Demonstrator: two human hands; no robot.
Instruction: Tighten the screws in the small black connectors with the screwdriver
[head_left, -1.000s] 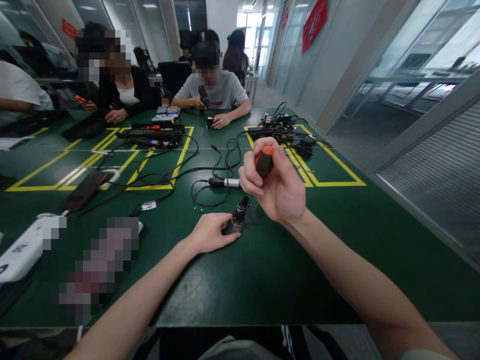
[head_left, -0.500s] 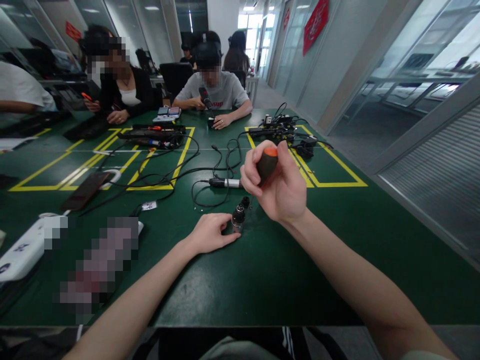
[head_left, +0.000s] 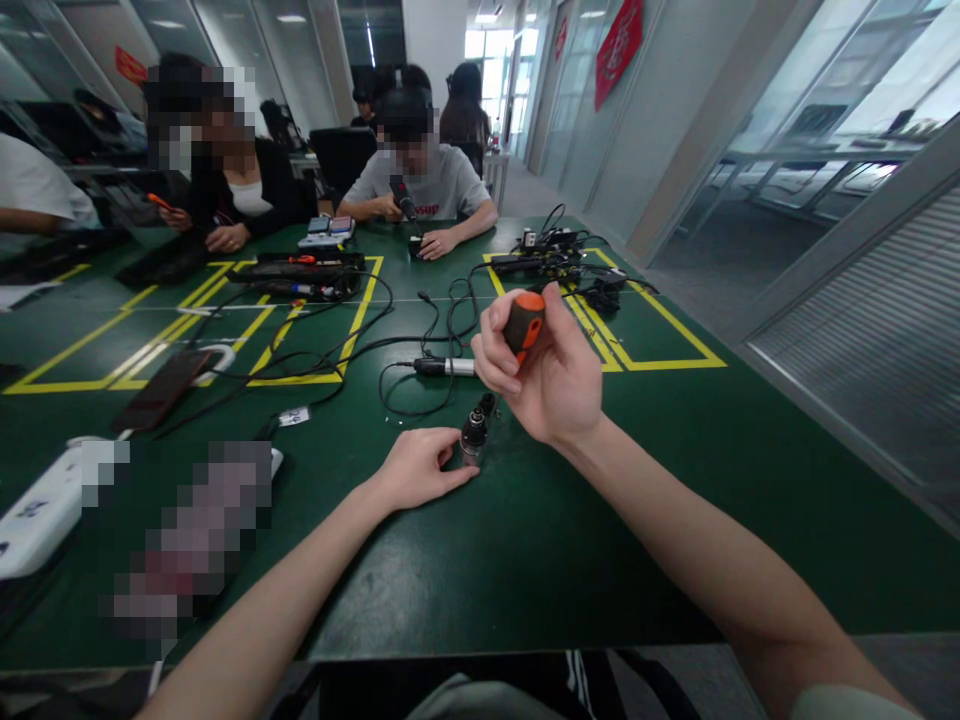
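My right hand (head_left: 553,370) is raised over the table with its fingers wrapped round the orange-and-black handle of a screwdriver (head_left: 523,325). The handle's end faces up toward me, and the shaft can hardly be made out below. My left hand (head_left: 424,468) rests on the green table top. Its thumb and fingers pinch the lower part of a small cylindrical part (head_left: 473,435), black above and clear or silvery below, standing upright. Just behind it, below my right hand, is a smaller dark piece (head_left: 489,405); whether the two are joined I cannot tell.
Behind the hands lies a black-and-silver pen-shaped tool (head_left: 444,367) on a looping cable. Black cables and adapters (head_left: 559,255) are heaped at the back right. A phone (head_left: 163,390) and a white power strip (head_left: 56,505) lie left. Across the table a co-worker (head_left: 420,175) holds a power tool.
The screwdriver handle has turned in my right hand, so more of its orange side shows. My left hand keeps its grip on the cylindrical part. The view has shifted slightly.
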